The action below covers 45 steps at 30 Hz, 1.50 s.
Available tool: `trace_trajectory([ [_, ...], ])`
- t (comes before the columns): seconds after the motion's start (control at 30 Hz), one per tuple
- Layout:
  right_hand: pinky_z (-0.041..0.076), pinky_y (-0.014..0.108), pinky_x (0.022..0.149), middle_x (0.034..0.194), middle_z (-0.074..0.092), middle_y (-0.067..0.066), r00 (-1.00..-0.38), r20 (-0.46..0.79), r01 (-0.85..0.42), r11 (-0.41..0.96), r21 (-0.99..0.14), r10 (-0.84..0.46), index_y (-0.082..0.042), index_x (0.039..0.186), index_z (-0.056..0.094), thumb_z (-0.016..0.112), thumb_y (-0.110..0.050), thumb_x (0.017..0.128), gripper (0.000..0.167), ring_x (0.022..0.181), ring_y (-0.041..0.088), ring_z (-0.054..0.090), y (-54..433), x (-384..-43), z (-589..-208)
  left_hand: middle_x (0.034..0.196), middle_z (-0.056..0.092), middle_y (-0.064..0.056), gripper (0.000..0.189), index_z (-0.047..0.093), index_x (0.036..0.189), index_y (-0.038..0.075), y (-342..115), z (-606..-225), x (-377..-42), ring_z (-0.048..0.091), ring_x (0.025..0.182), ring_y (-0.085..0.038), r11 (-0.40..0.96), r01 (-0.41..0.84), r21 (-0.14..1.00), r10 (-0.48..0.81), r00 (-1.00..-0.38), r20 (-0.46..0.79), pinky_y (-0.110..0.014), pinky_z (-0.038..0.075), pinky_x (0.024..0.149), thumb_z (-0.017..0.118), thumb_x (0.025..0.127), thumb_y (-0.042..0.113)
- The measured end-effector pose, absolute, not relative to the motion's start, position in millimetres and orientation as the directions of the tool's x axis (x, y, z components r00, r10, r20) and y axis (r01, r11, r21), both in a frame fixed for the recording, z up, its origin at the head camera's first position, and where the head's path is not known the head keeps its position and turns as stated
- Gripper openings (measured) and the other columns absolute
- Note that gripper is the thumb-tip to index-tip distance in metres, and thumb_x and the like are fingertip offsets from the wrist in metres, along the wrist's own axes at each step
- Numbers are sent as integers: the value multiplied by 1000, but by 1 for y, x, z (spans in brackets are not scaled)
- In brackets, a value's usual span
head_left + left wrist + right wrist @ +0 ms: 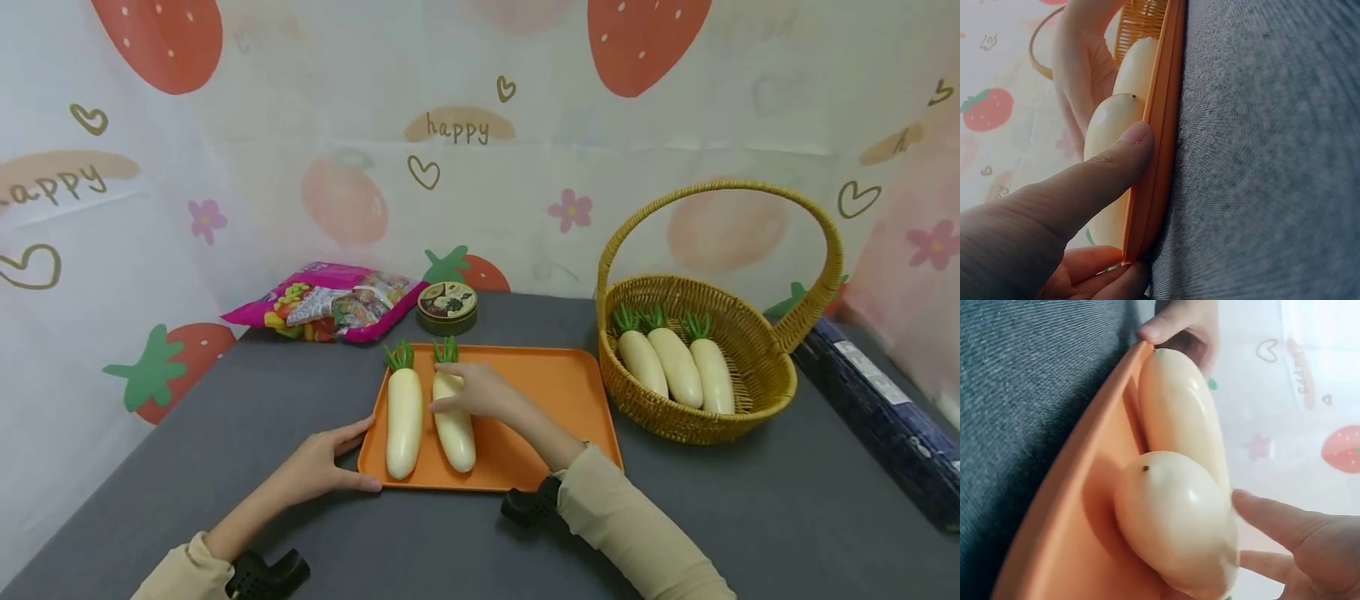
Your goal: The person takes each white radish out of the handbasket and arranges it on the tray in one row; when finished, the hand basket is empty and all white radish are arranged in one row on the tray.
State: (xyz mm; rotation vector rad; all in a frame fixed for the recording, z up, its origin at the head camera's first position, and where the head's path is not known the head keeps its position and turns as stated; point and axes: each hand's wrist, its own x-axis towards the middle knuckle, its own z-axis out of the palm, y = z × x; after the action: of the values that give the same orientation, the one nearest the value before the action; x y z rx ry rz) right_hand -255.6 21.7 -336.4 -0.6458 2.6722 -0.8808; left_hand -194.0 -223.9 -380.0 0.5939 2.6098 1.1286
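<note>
Two white radishes with green leaf tufts lie side by side on an orange tray (540, 375): a left radish (404, 425) and a right radish (455, 433), slightly slanted. My left hand (326, 468) holds the tray's near left corner; its thumb (1129, 140) lies on the front rim and the fingers are at the left side. My right hand (480, 392) grips the upper part of the right radish from above, with thumb and fingers around it near the leaves. In the right wrist view, that radish (1172, 519) shows its rounded tip, and the fingers are partly hidden behind it.
A wicker basket (697, 429) with a tall handle holds three more white radishes (675, 367) on the right. Behind the tray are a pink snack bag (337, 304) and a round tin (447, 308). A dark blue long package (877, 417) lies at the far right.
</note>
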Motion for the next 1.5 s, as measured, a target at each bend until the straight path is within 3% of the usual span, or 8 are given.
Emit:
trace_trajectory([
  [0.2,47,28,57,129,44,13,-871,-138,-270,694,-668,-471,-13,134,44,70,-25,79,62,77,22,56,23,-258,-333,129,40,-27,89,33,135,-7,-224,-377,-197,42,116,-34,630,290,720,446,-895,-29,-48,33,93,76,70,35],
  [0.47,45,30,70,131,44,11,-878,-86,-318,709,-629,-470,-15,135,44,70,-31,78,64,103,24,51,24,-251,-338,129,41,-27,89,32,135,-8,-223,-382,-196,42,116,-34,628,283,725,452,-891,-44,-47,35,92,76,70,36],
  [0.63,48,27,56,128,46,15,-883,-111,-263,676,-688,-457,-15,133,46,73,-24,76,64,95,26,57,23,-247,-339,129,41,-26,88,33,135,-7,-226,-383,-193,42,116,-34,630,276,726,443,-895,-44,-48,34,92,76,70,34],
  [0.87,49,26,55,127,46,16,-872,-116,-265,656,-706,-476,-13,132,47,70,-24,79,59,91,22,58,22,-250,-337,130,40,-26,89,32,135,-7,-225,-381,-194,41,117,-34,625,283,728,441,-897,-29,-48,33,92,76,70,34],
  [0.97,50,31,58,126,47,16,-864,-134,-244,637,-731,-485,-14,133,46,69,-25,80,59,79,25,61,30,-247,-331,130,39,-26,89,32,135,-6,-223,-382,-194,41,117,-34,628,282,726,444,-896,-36,-48,33,93,76,70,35],
  [1.07,51,35,62,128,45,14,-860,-141,-216,599,-771,-491,-15,133,45,68,-27,81,58,72,26,61,42,-241,-321,130,40,-25,89,32,136,-6,-223,-383,-193,41,117,-33,635,270,724,438,-897,-50,-48,33,93,76,70,35],
  [1.3,52,32,57,128,43,21,-875,8,-325,577,-749,-484,-11,130,49,68,-23,81,54,93,27,60,92,-231,-286,129,40,-26,89,32,135,-6,-222,-383,-193,42,116,-33,632,271,726,438,-898,-45,-48,33,93,76,69,35],
  [1.5,53,35,63,123,47,21,-911,43,-300,588,-751,-411,-8,128,49,65,-26,83,51,94,28,59,158,-233,-265,129,40,-27,89,32,135,-7,-221,-381,-194,41,117,-34,633,271,725,445,-894,-55,-49,33,93,76,70,35],
])
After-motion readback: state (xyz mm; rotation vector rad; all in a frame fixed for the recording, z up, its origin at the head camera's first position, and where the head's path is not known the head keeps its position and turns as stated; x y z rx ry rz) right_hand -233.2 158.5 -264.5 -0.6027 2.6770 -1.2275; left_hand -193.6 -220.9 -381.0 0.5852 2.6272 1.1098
